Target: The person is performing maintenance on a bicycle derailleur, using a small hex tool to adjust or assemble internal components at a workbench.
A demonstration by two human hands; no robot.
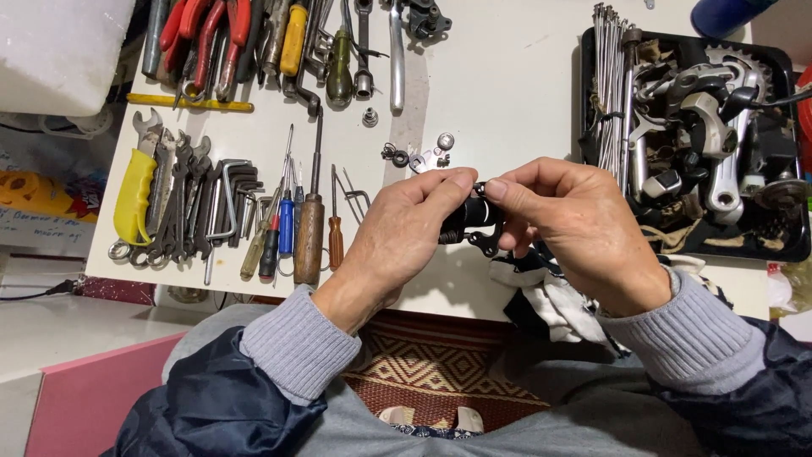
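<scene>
Grey ribbed cuffs and dark glossy sleeves frame the near edge. Just beyond, the left hand [406, 233] and right hand [571, 224] pinch a small black metal bicycle part [475, 218] between them above the white table's [499, 85] front edge; fingers hide most of its shape, though a toothed piece shows below. A black-and-white rag [550, 296] lies under the right wrist. Farther off lie wood-handled screwdrivers [309, 228], steel wrenches [182, 199], and a black tray [592, 51] of silvery parts, cut off at right.

white worktable [507, 76] | pink cabinet edge [93, 381] lower left | patterned woven mat [431, 372] on floor | even light
</scene>
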